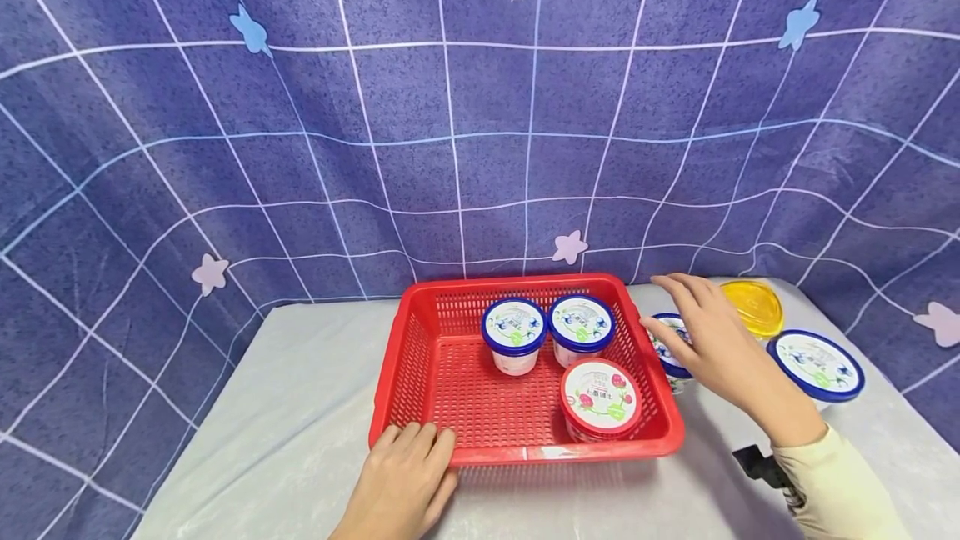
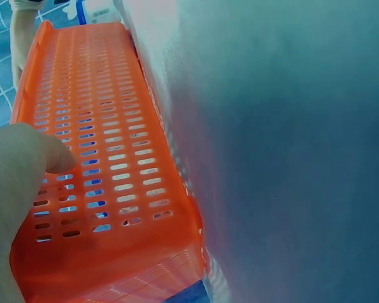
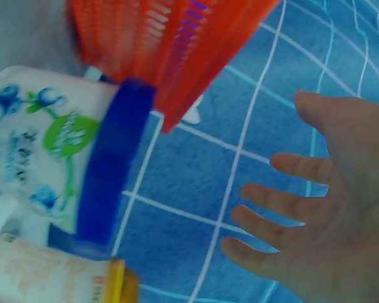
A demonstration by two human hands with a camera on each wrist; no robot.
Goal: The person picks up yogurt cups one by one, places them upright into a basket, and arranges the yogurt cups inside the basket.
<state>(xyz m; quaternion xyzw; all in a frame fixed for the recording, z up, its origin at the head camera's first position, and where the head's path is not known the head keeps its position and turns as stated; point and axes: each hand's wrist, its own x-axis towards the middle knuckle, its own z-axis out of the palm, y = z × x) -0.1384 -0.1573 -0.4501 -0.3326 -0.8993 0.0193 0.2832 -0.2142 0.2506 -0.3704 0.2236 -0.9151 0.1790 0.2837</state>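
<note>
Gripping near rim of red basket (image 1: 465, 394) with curled left hand (image 1: 405, 473). Holding nothing with loosely spread right hand (image 1: 708, 340), near small tub (image 1: 677, 372) just right of basket. Inside basket: two blue-lidded tubs (image 1: 514, 330), one red-lidded tub (image 1: 600, 397).

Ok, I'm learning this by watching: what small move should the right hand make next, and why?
Probably lower the right hand and curl its fingers round the blue-lidded tub just outside the red basket: that hand is open, holding nothing, with the tub beneath it, while the left hand grips the basket's near rim.
</note>
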